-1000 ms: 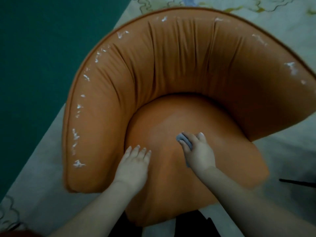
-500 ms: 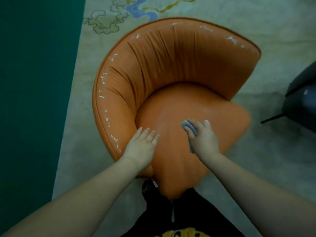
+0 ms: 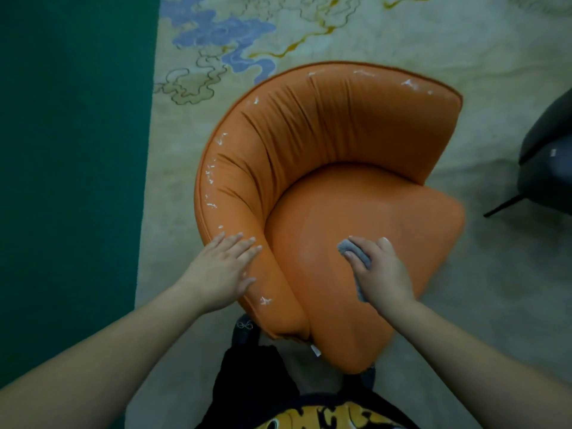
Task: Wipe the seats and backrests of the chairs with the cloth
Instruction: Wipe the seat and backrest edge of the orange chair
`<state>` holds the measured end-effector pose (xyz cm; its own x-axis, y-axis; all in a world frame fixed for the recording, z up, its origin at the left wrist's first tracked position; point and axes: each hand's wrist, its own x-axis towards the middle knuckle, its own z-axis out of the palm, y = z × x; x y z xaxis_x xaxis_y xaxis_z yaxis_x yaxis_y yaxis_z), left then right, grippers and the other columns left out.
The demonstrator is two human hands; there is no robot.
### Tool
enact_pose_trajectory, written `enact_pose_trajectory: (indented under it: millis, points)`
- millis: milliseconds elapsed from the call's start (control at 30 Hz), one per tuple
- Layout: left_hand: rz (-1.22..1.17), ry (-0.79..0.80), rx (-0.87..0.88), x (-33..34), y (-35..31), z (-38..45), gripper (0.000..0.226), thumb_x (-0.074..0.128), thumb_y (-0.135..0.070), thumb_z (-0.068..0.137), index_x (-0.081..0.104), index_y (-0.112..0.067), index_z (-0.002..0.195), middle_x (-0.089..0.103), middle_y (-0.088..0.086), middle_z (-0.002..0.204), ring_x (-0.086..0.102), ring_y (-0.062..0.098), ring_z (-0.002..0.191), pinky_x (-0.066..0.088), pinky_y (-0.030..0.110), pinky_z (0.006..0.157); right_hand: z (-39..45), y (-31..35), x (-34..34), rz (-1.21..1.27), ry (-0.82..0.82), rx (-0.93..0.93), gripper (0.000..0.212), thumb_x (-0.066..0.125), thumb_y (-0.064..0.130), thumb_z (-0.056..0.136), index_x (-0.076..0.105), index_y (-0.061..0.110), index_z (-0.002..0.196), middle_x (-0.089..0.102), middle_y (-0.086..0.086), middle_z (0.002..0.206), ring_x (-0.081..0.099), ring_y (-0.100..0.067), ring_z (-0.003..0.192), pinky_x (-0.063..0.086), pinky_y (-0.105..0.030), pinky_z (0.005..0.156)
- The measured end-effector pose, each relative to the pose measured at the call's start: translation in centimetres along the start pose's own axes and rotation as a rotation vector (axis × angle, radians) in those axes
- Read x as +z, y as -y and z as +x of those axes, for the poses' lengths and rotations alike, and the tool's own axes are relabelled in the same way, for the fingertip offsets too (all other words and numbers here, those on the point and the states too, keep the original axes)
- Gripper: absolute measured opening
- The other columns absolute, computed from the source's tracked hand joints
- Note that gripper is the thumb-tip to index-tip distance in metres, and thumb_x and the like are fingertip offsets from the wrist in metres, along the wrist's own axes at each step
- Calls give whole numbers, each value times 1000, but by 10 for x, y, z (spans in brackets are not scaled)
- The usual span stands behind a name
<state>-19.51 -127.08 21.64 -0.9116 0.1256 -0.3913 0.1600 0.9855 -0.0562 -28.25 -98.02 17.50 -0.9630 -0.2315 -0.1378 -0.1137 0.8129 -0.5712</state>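
Observation:
An orange upholstered chair (image 3: pixel 325 144) with a curved, pleated backrest stands below me on the rug. White flaky marks dot the top edge of its backrest. My right hand (image 3: pixel 380 270) presses a small grey cloth (image 3: pixel 356 253) flat against the orange seat (image 3: pixel 325 230), near its front right. Only part of the cloth shows from under my fingers. My left hand (image 3: pixel 221 270) rests flat, fingers spread, on the near left end of the backrest and holds nothing.
A pale rug (image 3: pixel 495 289) with blue and yellow cloud patterns lies under the chair. Green floor (image 3: pixel 71 150) borders it on the left. A dark grey chair (image 3: pixel 548 162) with thin black legs stands at the right edge. My black clothing (image 3: pixel 263 382) is right below the seat's front.
The view has pulled back from the chair. My left hand has moved from the seat onto the left end of the backrest. My right hand still presses the cloth on the seat.

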Motion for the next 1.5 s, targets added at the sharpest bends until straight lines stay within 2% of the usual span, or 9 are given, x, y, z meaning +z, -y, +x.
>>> enact_pose_trajectory:
  millis: [133,267,433,667,833,1067,1233,1400,1500]
  points:
    - [75,-2,215,0,45,15,71,31,-62,95,17,-28,155,15,-4,163,6,18,150,-5,39,119,-9,30,23,15,-55,77,36,56,42,93,57,32,128,42,7,95,47,-11,72,33,-18,54]
    - [139,25,419,1,72,26,78,33,-68,92,16,-27,155,14,-3,163,4,18,151,-7,39,119,-27,62,54,157,-142,245,35,57,40,93,58,31,127,48,3,102,54,-14,84,42,-27,71]
    - [193,67,560,5,91,36,88,44,-73,85,16,-28,155,11,-4,164,0,18,151,-11,39,118,-57,84,83,232,-225,384,35,59,38,92,59,31,126,48,1,103,54,-15,86,42,-28,73]
    - [295,185,624,3,90,66,95,53,-74,79,18,-28,154,17,-5,162,3,18,150,-5,42,119,-89,86,102,245,-285,482,33,60,41,91,60,36,123,49,6,100,56,-11,85,43,-26,72]
    - [346,287,613,-4,85,79,100,55,-78,72,19,-31,153,21,-7,161,17,18,148,-2,45,119,-92,83,108,313,-312,499,32,61,41,90,61,38,122,49,10,97,55,-4,83,36,-10,68]
    - [346,240,618,4,86,85,100,53,-81,69,23,-34,152,25,-9,160,21,17,147,-4,48,118,-88,104,123,400,-313,406,33,62,38,89,61,40,122,45,14,92,53,-3,85,41,-18,75]
    - [271,190,627,13,96,90,103,49,-87,62,25,-39,151,26,-15,158,22,13,146,-6,47,117,-76,134,161,147,-230,232,33,64,44,84,67,34,115,45,5,87,54,-16,73,37,-22,59]
    - [213,128,687,18,103,90,106,43,-91,57,31,-40,149,32,-16,156,29,14,143,-7,46,115,-38,115,162,154,-176,690,32,58,50,89,64,39,118,41,7,95,58,-23,93,40,-28,75]
    - [195,99,722,20,104,92,106,41,-91,56,35,-38,147,38,-14,153,34,15,141,-3,47,116,-43,119,158,265,-149,689,29,55,51,89,65,43,115,48,6,95,58,-21,94,43,-31,79]
